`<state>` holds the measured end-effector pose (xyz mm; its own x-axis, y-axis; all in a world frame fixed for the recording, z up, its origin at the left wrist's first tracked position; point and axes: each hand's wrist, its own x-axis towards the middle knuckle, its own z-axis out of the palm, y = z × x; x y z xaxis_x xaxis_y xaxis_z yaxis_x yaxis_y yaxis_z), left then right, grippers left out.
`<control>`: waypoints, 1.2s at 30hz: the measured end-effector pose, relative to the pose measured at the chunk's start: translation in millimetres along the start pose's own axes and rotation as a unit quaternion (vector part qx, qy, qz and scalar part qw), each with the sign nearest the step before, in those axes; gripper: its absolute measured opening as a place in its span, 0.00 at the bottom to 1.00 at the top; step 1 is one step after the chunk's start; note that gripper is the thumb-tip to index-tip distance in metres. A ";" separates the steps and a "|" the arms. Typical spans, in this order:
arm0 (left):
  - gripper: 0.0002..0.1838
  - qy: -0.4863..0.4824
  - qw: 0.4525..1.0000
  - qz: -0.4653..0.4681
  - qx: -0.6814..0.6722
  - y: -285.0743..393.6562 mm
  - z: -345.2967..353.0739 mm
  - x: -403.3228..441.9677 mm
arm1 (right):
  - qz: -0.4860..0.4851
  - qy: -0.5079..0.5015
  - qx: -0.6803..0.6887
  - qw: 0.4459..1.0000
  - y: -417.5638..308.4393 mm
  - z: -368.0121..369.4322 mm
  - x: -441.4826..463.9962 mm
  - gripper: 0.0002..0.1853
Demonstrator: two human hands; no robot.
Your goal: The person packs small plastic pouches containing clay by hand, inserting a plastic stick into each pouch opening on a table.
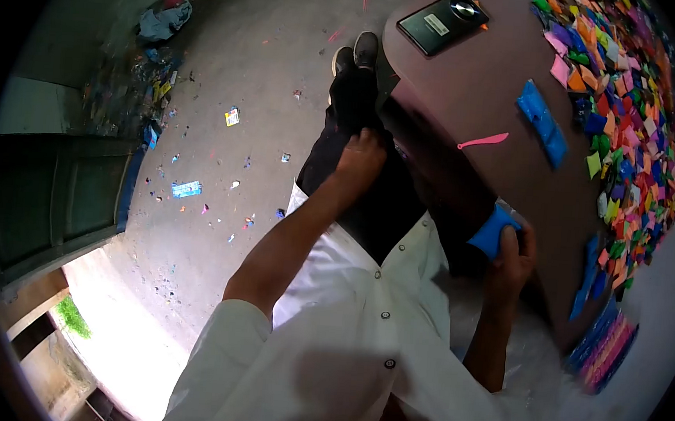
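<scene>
My right hand [515, 250] grips a small blue packet [496, 229] at the table's near edge, thumb on top and fingers around its side. Over the dark trousers on my lap, my left hand [363, 161] is closed with its fingers curled; whether anything is inside is hidden. A pink plastic knife [483, 140] lies on the brown table [455, 93], just beyond the right hand. Further along the tabletop is a longer blue packet [541, 125].
A black phone [442, 22] with a sticker lies at the table's far end. Many small colourful packets [617, 128] are heaped along its right side. Pink and blue strips [603, 346] sit at lower right. Scraps and a blue wrapper [186, 190] litter the floor.
</scene>
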<state>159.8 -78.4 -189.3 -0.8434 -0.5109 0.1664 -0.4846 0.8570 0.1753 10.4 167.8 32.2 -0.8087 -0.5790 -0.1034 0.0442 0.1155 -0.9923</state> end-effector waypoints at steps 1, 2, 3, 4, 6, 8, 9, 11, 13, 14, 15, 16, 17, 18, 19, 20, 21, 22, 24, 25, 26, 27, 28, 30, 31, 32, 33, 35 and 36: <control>0.20 -0.029 0.999 0.026 -0.016 14.3 -14.0 2.8 | -0.013 0.005 0.014 1.000 -1.6 5.0 0.1 0.09; 0.21 -0.057 0.997 0.053 -0.029 28.3 -31.0 6.3 | -0.015 0.007 0.019 1.000 -0.1 5.5 2.4 0.09; 0.21 -0.153 0.977 0.008 -0.151 46.7 -51.9 3.9 | -0.012 0.016 0.034 0.999 2.4 5.2 3.7 0.10; 0.20 -0.251 0.928 -0.039 -0.272 70.3 -70.4 -7.7 | -0.004 0.026 0.045 0.999 4.5 3.1 0.9 0.10; 0.23 -0.435 0.700 -0.060 -0.563 108.9 -87.4 -31.6 | 0.006 0.023 0.039 0.999 4.8 1.6 0.1 0.10; 0.24 -0.399 0.736 0.064 -0.544 133.1 -81.5 -43.3 | 0.008 0.019 0.036 0.999 4.4 0.9 1.3 0.10; 0.22 -0.390 0.748 0.068 -0.533 135.8 -82.4 -43.1 | 0.025 0.005 0.037 0.999 3.4 -1.7 0.8 0.11; 0.20 -0.276 0.871 -0.021 -0.405 110.8 -38.0 -35.2 | 0.037 -0.008 0.039 0.999 3.3 -5.8 2.6 0.13; 0.18 -0.193 0.980 -0.012 -0.046 59.5 -67.2 -7.6 | 0.021 -0.021 0.027 0.999 5.1 -9.7 3.1 0.13; 0.18 -0.118 0.993 -0.012 0.022 34.6 -50.9 -11.5 | 0.016 -0.022 0.029 0.999 2.2 -8.4 7.2 0.13; 0.18 -0.040 0.995 -0.008 0.090 14.1 -33.8 -14.2 | 0.000 -0.034 0.022 0.999 -0.3 -4.8 11.1 0.13; 0.18 -0.044 0.995 -0.002 0.090 8.9 -58.0 -14.8 | -0.006 -0.041 0.013 0.999 -1.6 -2.6 6.3 0.13; 0.18 -0.016 0.998 -0.037 -0.052 6.3 -83.7 -17.2 | -0.001 -0.032 0.013 0.999 0.9 1.8 -0.2 0.13; 0.18 0.022 0.979 -0.072 -0.190 6.7 -111.3 -6.4 | 0.025 -0.040 0.032 0.998 6.8 10.2 3.2 0.13; 0.18 0.025 0.979 -0.063 -0.190 10.9 -132.0 1.6 | 0.050 -0.047 0.050 0.996 11.2 17.0 6.3 0.13; 0.20 -0.076 0.922 -0.149 -0.350 17.4 -150.8 1.6 | 0.049 -0.040 0.051 0.997 14.5 21.4 5.3 0.13; 0.21 -0.176 0.820 -0.233 -0.493 24.6 -159.5 -5.2 | 0.078 -0.064 0.064 0.993 17.9 24.8 2.7 0.13; 0.23 -0.139 0.788 -0.213 -0.560 37.9 -158.5 -12.9 | 0.106 -0.090 0.078 0.987 20.9 28.2 1.4 0.14; 0.21 -0.140 0.720 -0.215 -0.645 63.0 -164.6 -18.1 | 0.099 -0.103 0.077 0.987 25.2 35.3 0.0 0.14; 0.20 -0.137 0.643 -0.214 -0.723 74.8 -170.2 -18.4 | 0.090 -0.118 0.076 0.986 25.6 38.4 -0.3 0.14; 0.15 -0.117 0.628 -0.216 -0.738 85.0 -175.8 -17.7 | 0.088 -0.118 0.075 0.986 25.0 41.3 0.0 0.14; 0.15 -0.115 0.628 -0.214 -0.739 90.5 -174.1 -16.4 | 0.076 -0.130 0.082 0.985 24.0 43.3 0.4 0.14; 0.12 -0.096 0.628 -0.203 -0.745 95.2 -171.3 -15.8 | 0.065 -0.142 0.090 0.984 23.1 44.2 0.6 0.14; 0.10 -0.079 0.627 -0.190 -0.751 98.9 -170.3 -15.1 | 0.079 -0.132 0.079 0.985 17.4 44.4 1.1 0.14; 0.09 -0.073 0.659 -0.184 -0.726 97.9 -171.6 -14.5 | 0.094 -0.121 0.069 0.986 15.6 43.8 1.3 0.13; 0.08 -0.067 0.690 -0.177 -0.699 96.7 -172.3 -14.1 | 0.093 -0.119 0.069 0.986 17.7 42.7 1.6 0.13; 0.08 -0.069 0.690 -0.176 -0.698 95.6 -171.1 -15.0 | 0.095 -0.113 0.072 0.986 22.0 42.0 1.7 0.13; 0.08 -0.068 0.725 -0.156 -0.667 93.7 -167.5 -17.8 | 0.098 -0.106 0.078 0.987 28.2 41.6 1.1 0.12; 0.08 -0.070 0.726 -0.155 -0.667 94.6 -168.8 -17.6 | 0.082 -0.113 0.091 0.986 30.4 41.6 0.5 0.12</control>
<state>168.1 0.4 -11.9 -0.8029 -0.5729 -0.1650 -0.0794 -0.1716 0.9820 35.7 137.5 -0.8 -0.6320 -0.7315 -0.2560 0.2848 0.0880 -0.9546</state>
